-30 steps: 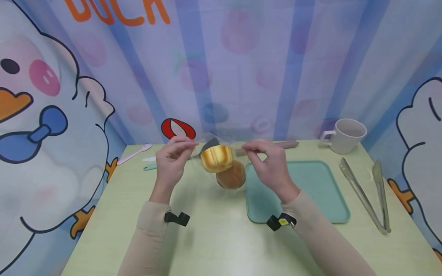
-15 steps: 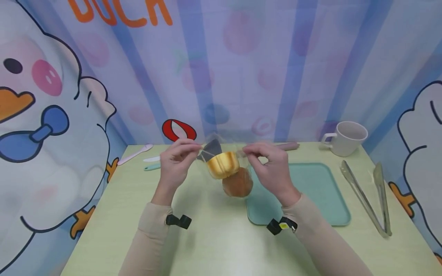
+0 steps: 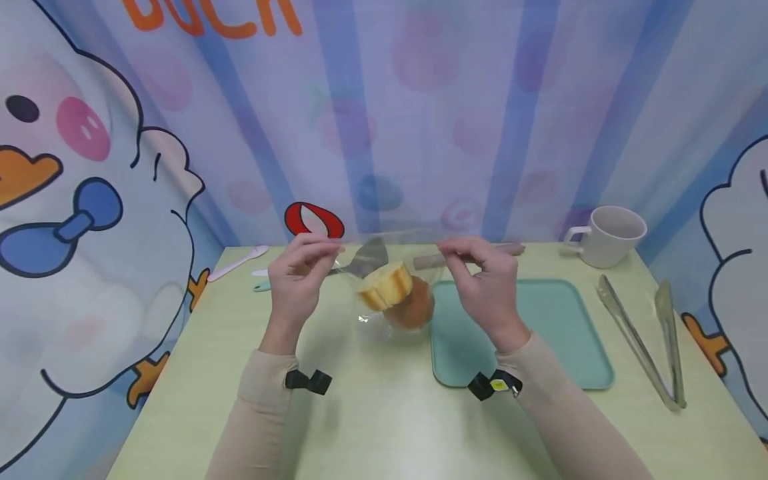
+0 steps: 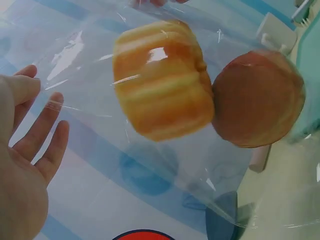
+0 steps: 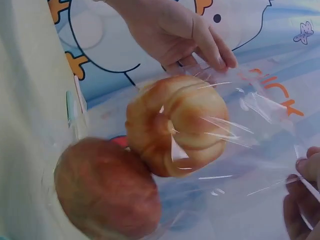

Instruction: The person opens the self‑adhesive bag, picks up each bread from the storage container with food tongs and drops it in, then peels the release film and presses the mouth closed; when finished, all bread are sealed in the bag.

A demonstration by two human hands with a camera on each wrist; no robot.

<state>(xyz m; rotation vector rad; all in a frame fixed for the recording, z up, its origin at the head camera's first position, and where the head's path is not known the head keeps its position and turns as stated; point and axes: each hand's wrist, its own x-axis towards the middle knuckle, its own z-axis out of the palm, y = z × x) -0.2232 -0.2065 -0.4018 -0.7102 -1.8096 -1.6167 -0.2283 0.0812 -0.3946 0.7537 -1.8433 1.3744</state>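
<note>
A clear plastic bag (image 4: 75, 55) hangs above the table between both hands. My left hand (image 3: 298, 277) pinches one upper corner between thumb and index finger; in the left wrist view its other fingers spread loosely. At the opposite corner my right hand (image 3: 483, 287) pinches the bag in the same way. Inside lie two pieces of bread: a golden, ridged, swirled roll (image 3: 384, 287) and, below and touching it, a round brown bun (image 3: 417, 307). Stretched between the hands, the bag's top edge looks fairly straight. Whether its mouth is parted I cannot tell.
Behind the bag lie a dark spatula (image 3: 370, 257) and a mauve handle (image 3: 426, 261). A teal tray (image 3: 540, 333) is at right, with metal tongs (image 3: 639, 347) and a mug (image 3: 609, 237) beyond. Pink (image 3: 240, 262) and teal (image 3: 261, 285) utensils lie at back left.
My right hand has moved to the right, away from the left, stretching the bag's top wider. The breads have swung slightly right, and the golden roll has turned to show its paler side.
</note>
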